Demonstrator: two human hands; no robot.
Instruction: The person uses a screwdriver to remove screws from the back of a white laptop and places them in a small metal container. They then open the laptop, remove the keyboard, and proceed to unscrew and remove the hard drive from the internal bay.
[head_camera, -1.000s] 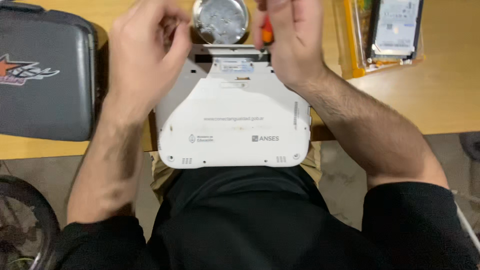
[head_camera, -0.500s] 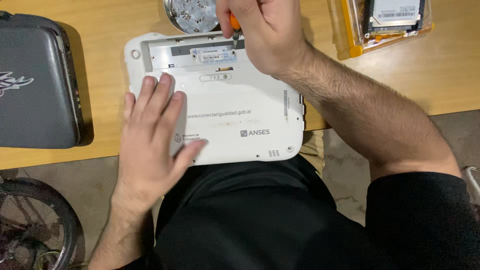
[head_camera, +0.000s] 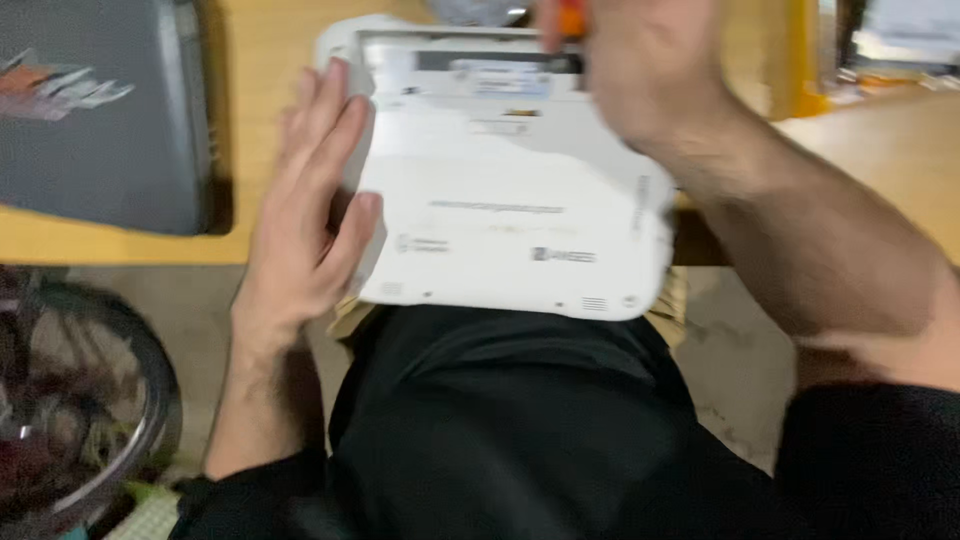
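White laptop (head_camera: 510, 190) lies bottom-up on the desk (head_camera: 250, 100) edge w/ its long axis running left-right, near edge overhanging the lap. Left hand (head_camera: 310, 210) lies flat, fingers spread, on its left end. Right hand (head_camera: 640, 70) is closed round an orange-handled tool (head_camera: 570, 18) at the far edge, nearer the open slot; tip hidden by blur.

A: What's on the tabletop (head_camera: 255, 60)?

B: Light wood top. White laptop (head_camera: 510, 190) lies bottom-up on it, near edge hanging over toward my lap. Grey hard case (head_camera: 100, 110) at the far left, apart from the laptop. Yellow-orange tray (head_camera: 800, 55) at the far right. Round metal thing (head_camera: 480, 10) behind the laptop, mostly cut off.
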